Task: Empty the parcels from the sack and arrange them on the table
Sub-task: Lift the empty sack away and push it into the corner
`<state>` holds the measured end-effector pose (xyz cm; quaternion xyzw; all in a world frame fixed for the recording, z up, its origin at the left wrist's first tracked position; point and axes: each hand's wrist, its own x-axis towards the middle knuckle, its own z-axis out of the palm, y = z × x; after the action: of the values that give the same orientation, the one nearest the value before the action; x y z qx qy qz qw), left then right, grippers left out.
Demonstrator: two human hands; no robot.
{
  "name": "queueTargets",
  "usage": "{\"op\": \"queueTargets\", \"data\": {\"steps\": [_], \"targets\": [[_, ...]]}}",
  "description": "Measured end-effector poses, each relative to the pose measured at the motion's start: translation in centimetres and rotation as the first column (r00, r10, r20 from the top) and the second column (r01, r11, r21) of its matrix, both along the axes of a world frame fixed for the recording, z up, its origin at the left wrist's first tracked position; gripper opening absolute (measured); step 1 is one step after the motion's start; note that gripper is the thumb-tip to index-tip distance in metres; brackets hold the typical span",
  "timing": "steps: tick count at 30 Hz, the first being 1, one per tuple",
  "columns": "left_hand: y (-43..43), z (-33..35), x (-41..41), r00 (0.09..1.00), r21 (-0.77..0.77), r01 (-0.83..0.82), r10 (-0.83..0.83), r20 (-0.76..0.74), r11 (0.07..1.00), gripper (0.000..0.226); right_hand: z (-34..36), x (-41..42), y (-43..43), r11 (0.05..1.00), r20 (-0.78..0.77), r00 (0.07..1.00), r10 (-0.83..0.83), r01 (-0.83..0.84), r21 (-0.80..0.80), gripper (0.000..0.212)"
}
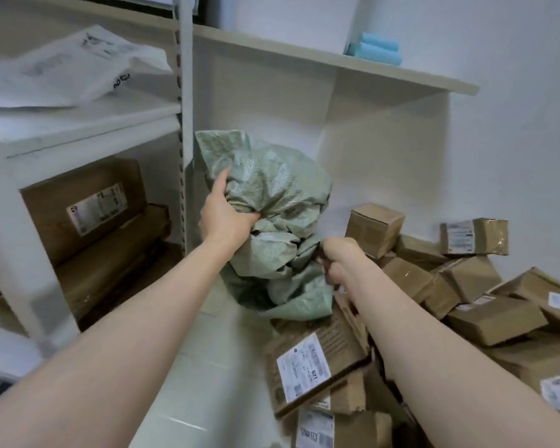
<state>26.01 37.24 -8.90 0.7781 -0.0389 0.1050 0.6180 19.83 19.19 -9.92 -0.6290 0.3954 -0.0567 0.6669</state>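
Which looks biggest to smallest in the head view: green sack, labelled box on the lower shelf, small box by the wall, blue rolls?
1. green sack
2. labelled box on the lower shelf
3. small box by the wall
4. blue rolls, though they sit farther away, so that last pair is unsure.

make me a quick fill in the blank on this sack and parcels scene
1. The left hand and the right hand both grip the ____ sack.
2. The parcels piled to the right of the sack are brown ____ boxes.
3. The rolls on the upper shelf are ____ in colour.

Missing words: green; cardboard; blue
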Motion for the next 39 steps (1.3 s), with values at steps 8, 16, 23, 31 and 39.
{"op": "queueTargets", "data": {"steps": [8,16,23,31,39], "targets": [[4.0,-10.4,3.9,0.989,0.657,0.13,-0.143,-0.034,0.742,0.097,-3.8,7.7,3.0,0.91,0.323,0.932,0.164,-0.27,0.316,0.105],[1.9,-17.2,7.0,0.931,0.836,0.355,-0.239,-0.276,0.418,0.131,-15.2,11.3,4.2,0.307,-0.549,0.531,0.645,-0.839,-0.45,0.098],[2.7,-24.7,11.4,0.871,0.845,0.492,-0.133,-0.473,0.211,0.091,-20.9,15.0,5.3,0.295,-0.474,0.449,0.757,-0.883,-0.365,0.092],[2.7,-27.8,12.9,0.75,0.707,0.659,-0.155,-0.643,0.256,0.097,-25.4,16.0,5.8,0.301,-0.51,0.419,0.751,-0.905,-0.3,0.096],[1.6,-23.1,8.8,0.877,0.827,0.471,-0.063,-0.477,0.306,0.111,-20.2,12.7,4.8,0.219,-0.582,0.499,0.642,-0.847,-0.485,0.074]]}}
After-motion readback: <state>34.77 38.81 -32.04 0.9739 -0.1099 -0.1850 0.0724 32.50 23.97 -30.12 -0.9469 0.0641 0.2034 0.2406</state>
